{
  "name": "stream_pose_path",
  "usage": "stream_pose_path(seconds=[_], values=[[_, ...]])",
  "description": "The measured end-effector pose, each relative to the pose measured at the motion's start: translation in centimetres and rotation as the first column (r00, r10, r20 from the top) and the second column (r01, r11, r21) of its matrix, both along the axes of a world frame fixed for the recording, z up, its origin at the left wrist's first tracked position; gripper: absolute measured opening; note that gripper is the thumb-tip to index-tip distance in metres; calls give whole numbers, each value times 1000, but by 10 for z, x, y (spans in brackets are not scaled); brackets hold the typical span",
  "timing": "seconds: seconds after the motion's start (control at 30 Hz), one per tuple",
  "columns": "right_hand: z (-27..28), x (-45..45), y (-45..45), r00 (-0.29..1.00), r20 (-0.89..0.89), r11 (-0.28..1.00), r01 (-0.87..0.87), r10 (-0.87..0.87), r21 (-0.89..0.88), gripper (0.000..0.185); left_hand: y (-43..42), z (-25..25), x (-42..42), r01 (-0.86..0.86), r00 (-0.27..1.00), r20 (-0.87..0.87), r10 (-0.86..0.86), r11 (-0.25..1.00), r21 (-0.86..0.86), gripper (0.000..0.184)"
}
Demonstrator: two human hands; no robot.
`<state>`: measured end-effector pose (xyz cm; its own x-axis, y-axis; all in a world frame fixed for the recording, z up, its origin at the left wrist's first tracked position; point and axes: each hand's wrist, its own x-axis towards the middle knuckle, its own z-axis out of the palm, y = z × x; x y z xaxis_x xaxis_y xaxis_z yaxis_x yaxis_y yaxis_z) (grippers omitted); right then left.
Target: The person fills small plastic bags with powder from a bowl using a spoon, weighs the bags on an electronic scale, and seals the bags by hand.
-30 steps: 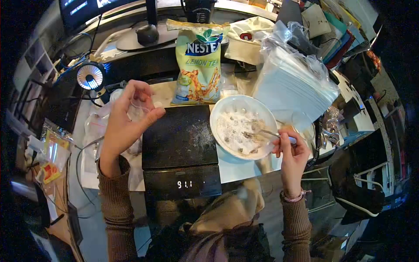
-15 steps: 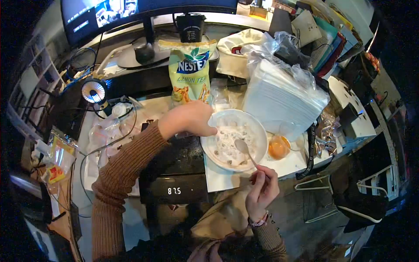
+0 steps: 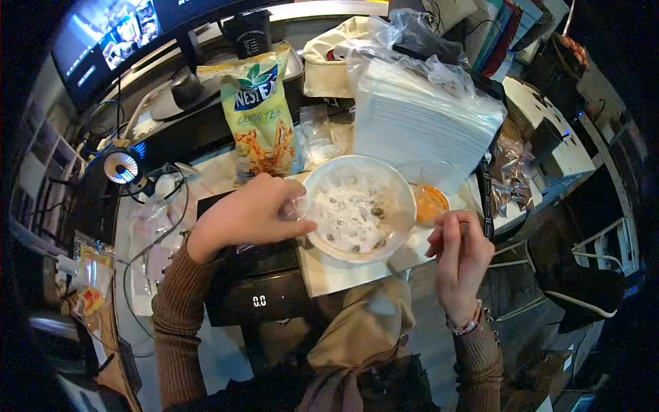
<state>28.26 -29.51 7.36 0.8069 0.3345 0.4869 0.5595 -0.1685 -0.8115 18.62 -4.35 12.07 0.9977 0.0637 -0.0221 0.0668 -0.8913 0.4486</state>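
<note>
A white bowl [image 3: 410, 218] holds white powder [image 3: 340, 206] with dark lumps in it. My left hand [image 3: 240, 216] is at the bowl's left rim, over the black digital scale [image 3: 250, 299], which reads 0.0. Its thumb and fingers close around a clear plastic item [image 3: 295, 206] whose shape is mostly hidden. Right of the bowl, my right hand [image 3: 463, 257] is raised with thumb and fingertips pinched together on the spoon. The spoon is hard to see, only a faint grey blur left of the fingers. An orange-filled clear cup [image 3: 431, 203] stands near this hand.
A yellow snack bag [image 3: 257, 117] stands behind my left hand. A stack of white trays in plastic [image 3: 425, 117] lies behind the bowl. A small fan [image 3: 121, 167] and cables are at the left, a monitor [image 3: 110, 41] at the back. A chair [image 3: 576, 268] stands at the right.
My right hand has moved right and up, taking the spoon out of the bowl. My left hand now grips something clear. The scale reading went from 87.5 to 0.0. My view has shifted.
</note>
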Motion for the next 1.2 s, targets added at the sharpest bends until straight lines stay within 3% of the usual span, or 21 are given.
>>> stream_pose_path(seconds=[0.07, 0.17, 0.37, 0.47, 0.57, 0.6, 0.67, 0.73, 0.87, 0.9, 1.0, 1.13, 1.2], values=[[-1, -4, 6, 996, -92, 1000, -17, 17, 7, 17, 2, -2, 0, 99, 993, 69, -98, 995, -19, 42], [-16, -15, 12, 947, -320, 975, 47, 26, 216, 21, 8, -1, 0, 144, 988, 58, -141, 988, -63, 44], [-22, -19, 31, 905, -415, 958, 35, 90, 283, 24, 12, -5, 1, 178, 983, 65, -171, 978, -110, 48], [-22, -18, 40, 883, -449, 949, 16, 135, 316, 24, 12, 3, 2, 148, 979, -129, -160, 984, -98, 55], [-16, -12, 40, 785, -591, 942, 29, 185, 334, 24, 22, 0, 3, 189, 981, -17, -194, 970, -154, 51], [-16, -11, 37, 775, -601, 946, 16, 193, 325, 24, 26, 0, 2, 206, 978, 41, -202, 962, -180, 51], [-18, -6, 31, 804, -566, 938, 28, 183, 344, 24, 33, 8, -6, 72, 991, 121, -50, 980, -186, 50], [-18, -5, 30, 798, -566, 937, 3, 208, 349, 24, 45, 13, -9, 98, 942, 335, -39, 982, -160, 50], [-9, -3, 28, 824, -539, 937, 27, 176, 348, 24, 51, 33, -21, 140, 877, 479, -30, 970, -196, 49], [-6, -1, 27, 828, -533, 935, 31, 174, 354, 24, 50, 33, -23, 141, 875, 484, -29, 970, -197, 49], [3, 3, 24, 838, -513, 926, 28, 184, 378, 25, 45, 36, -22, 54, 959, 272, 76, 896, -440, 43], [19, 12, 22, 854, -474, 906, 7, 215, 422, 24, 34, 6, 0, 136, 938, 347, -10, 930, -342, 47], [26, 17, 25, 860, -449, 893, -18, 244, 450, 23, 31, -9, 8, 186, 955, 286, -80, 913, -364, 45]])
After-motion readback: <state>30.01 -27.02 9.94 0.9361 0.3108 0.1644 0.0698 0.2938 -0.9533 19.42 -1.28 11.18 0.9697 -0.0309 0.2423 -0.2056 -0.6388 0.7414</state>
